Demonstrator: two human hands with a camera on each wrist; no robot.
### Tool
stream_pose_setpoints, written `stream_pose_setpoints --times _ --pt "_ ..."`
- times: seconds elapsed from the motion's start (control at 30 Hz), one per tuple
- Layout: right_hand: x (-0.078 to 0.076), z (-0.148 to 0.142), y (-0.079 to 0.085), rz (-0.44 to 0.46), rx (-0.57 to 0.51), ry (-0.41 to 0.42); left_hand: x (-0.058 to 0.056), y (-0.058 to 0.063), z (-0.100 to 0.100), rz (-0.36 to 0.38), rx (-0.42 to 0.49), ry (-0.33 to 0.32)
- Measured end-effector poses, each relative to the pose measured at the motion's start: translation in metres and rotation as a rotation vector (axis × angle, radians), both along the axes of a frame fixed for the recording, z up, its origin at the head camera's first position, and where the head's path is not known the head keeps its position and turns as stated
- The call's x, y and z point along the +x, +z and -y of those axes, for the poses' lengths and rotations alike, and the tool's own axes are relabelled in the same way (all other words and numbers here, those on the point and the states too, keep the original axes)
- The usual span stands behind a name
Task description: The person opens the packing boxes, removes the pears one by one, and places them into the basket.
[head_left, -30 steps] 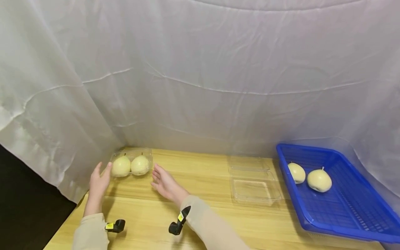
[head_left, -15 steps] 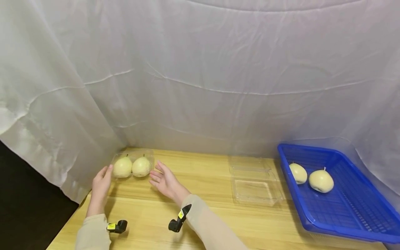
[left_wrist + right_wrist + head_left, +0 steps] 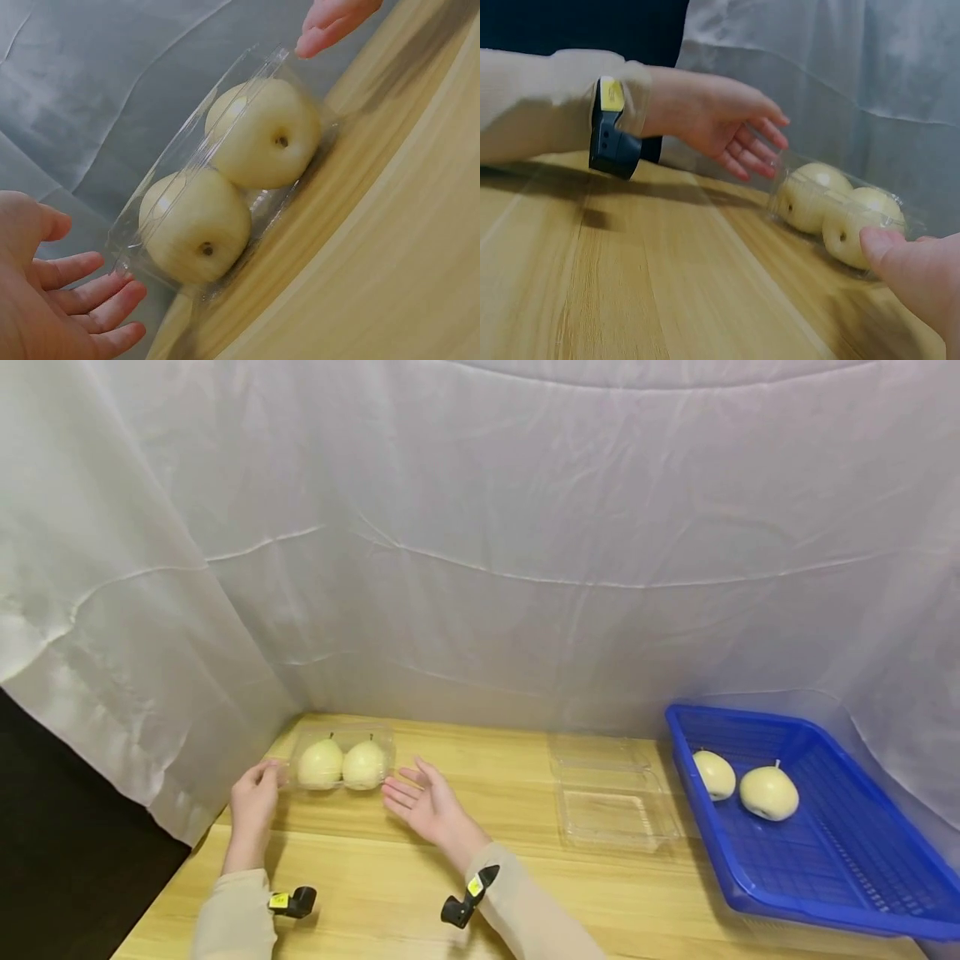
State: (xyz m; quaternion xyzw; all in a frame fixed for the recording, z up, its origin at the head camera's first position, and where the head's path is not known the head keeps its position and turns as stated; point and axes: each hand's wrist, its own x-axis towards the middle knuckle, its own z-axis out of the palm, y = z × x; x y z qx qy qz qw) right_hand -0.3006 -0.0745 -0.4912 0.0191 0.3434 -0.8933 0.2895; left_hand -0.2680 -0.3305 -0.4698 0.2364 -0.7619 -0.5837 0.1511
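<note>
Pale cloth [image 3: 480,527] all along the back edge of the wood surface [image 3: 360,893], creased and hanging close behind it; past the left edge, a dark patch [image 3: 60,843]. Near the back left corner, a clear box [image 3: 343,748] with two fruits inside, left fruit [image 3: 320,766] and right fruit [image 3: 365,767], side by side and pale yellow. Cannot tell whether resting on the surface or just above it. At the box's left end, left hand [image 3: 256,795], palm toward the box, grip wide in the left wrist view, thumb well apart from the fingers, fingertips at the plastic corner and seemingly touching. At the right end, right hand [image 3: 429,810], palm turned up and inward, grip wide too, fingers fairly straight and just beside the plastic; cannot tell whether touching. On each wrist, over beige sleeves [image 3: 234,917], a small black camera [image 3: 302,902] with a yellow label. Farther right, near the back edge and well apart from both hands, a second box [image 3: 606,814], clear and unfolded. Along the right edge, a blue basket [image 3: 731,881], with two more fruits [image 3: 769,793] near its left wall, one beside the other.
</note>
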Motion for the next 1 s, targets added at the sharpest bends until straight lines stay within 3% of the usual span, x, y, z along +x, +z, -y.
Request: stream_pose_setpoints --times 0.13,0.5,1.0 --pt "0.001 -0.015 -0.001 0.023 -0.022 0.002 -0.003 -0.003 -0.006 0.0 -0.033 -0.003" --pt "0.009 -0.049 0.001 0.028 0.005 -0.006 -0.009 -0.005 -0.03 0.006 -0.029 -0.145" --pt "0.018 -0.095 -0.004 0.002 0.214 -0.109 -0.018 -0.009 -0.071 0.039 0.068 -0.351"
